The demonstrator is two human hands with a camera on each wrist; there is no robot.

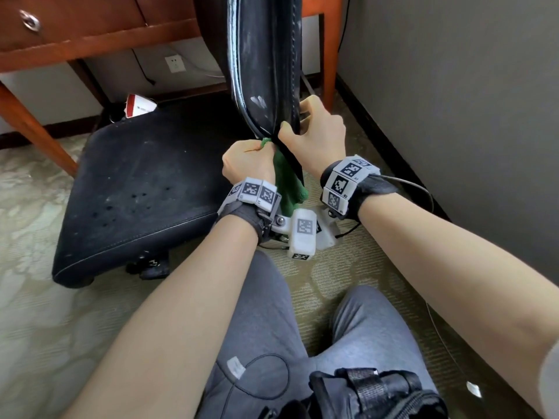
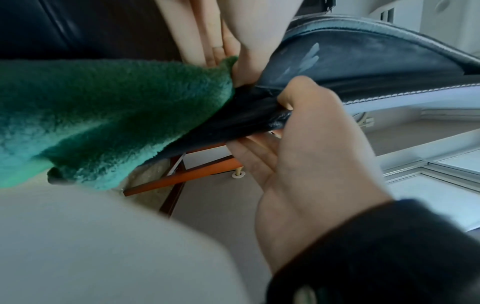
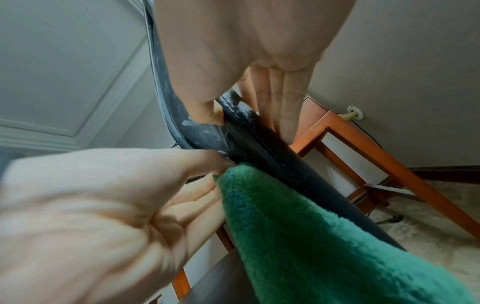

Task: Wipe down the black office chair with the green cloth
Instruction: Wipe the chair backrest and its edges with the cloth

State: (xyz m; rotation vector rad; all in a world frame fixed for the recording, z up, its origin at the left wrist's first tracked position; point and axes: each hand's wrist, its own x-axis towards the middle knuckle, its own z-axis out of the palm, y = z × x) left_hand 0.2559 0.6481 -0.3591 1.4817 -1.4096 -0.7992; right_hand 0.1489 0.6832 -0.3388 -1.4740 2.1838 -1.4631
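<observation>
The black office chair has a dusty seat point(image 1: 136, 182) on the left and an upright backrest point(image 1: 266, 71) in the middle. My left hand point(image 1: 248, 160) pinches the green cloth point(image 1: 286, 179) against the backrest's lower end, and the rest of the cloth hangs down. My right hand point(image 1: 311, 131) grips the backrest's lower edge from the right, thumb in front, fingers behind. The right wrist view shows those fingers point(image 3: 288, 98) curled round the black edge point(image 3: 259, 139), with the cloth point(image 3: 298, 236) just below. In the left wrist view the cloth point(image 2: 103, 115) lies on the black leather.
A wooden desk point(image 1: 90, 40) with a drawer stands behind the chair, its legs point(image 1: 328, 55) beside the backrest. A red and white object point(image 1: 139, 105) lies under it. A grey wall point(image 1: 453, 101) is close on the right, with cables along it. My grey-trousered knees point(image 1: 272, 328) rest on the carpet.
</observation>
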